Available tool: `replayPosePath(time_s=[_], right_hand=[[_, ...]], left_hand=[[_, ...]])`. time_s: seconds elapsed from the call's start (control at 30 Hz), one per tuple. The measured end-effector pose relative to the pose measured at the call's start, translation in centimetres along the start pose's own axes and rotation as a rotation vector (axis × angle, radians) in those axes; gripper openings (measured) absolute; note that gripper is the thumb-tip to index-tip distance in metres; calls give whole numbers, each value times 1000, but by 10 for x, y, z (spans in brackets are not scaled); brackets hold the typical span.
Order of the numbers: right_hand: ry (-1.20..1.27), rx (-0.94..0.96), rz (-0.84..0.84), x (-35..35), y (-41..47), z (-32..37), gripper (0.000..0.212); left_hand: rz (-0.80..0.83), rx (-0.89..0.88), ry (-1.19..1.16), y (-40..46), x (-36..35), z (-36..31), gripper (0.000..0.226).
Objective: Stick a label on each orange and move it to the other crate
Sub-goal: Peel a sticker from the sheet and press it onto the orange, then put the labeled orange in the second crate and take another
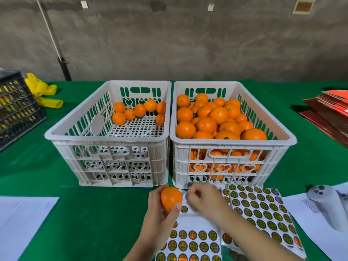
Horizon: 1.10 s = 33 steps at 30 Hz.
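My left hand (160, 210) grips an orange (171, 198) just in front of the two white crates. My right hand (205, 199) hovers right beside the orange with its fingers pinched together; whether a label sits between them is too blurred to tell. The left crate (105, 137) holds several oranges at its back. The right crate (233, 142) is heaped with oranges, a few showing labels. Sheets of round dark-and-gold labels (259, 206) lie under and to the right of my hands, with another label sheet (192, 242) below.
A green cloth (84, 213) covers the table. A black crate (17, 108) and yellow foam nets (41, 91) sit at the far left. Red flat cartons (329, 113) are stacked at the right. White papers (22, 223) lie at the front left, a grey handheld device (327, 204) at the front right.
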State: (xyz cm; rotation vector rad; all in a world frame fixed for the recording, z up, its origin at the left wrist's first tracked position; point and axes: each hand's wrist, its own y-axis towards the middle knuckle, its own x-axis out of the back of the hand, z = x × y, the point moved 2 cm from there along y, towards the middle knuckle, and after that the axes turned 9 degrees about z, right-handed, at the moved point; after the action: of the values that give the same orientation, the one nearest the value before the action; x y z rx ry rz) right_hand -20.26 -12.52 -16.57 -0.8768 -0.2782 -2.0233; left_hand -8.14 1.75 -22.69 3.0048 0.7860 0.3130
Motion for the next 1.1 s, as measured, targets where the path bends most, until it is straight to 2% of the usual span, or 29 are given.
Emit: replayPosePath(time_s=[0.1,0.17,0.27,0.37,0.6,0.73,0.87,1.0,1.03,1.1], right_hand=[[128,160,-341,14,-7,6,16],[58,319,-432,11,-14,15,14],[-60,491,-408,-4,-19,23,14],[-276,581,-263,-15,-22,21,16],[-589,617,-89,-14,-33,17,51],[-592,615,31,-18,-30,25,64],[-495,592,39,-11,-28,35,61],[-540,692,-28,5,-32,48,65],[-535,714,-77,15,-32,53,66],[-493,820,-278,45,-26,69,64]], left_hand=[[10,6,-15,0,0,1,63],[8,4,-13,0,0,3,65],[8,-5,11,1,-1,4,70],[26,2,-19,3,-1,9,65],[59,5,-57,3,0,12,59],[51,12,-89,5,3,13,51],[65,12,-132,4,4,8,55],[96,1,-178,1,8,2,55],[110,7,-163,0,9,3,56],[114,24,-125,0,9,3,56]])
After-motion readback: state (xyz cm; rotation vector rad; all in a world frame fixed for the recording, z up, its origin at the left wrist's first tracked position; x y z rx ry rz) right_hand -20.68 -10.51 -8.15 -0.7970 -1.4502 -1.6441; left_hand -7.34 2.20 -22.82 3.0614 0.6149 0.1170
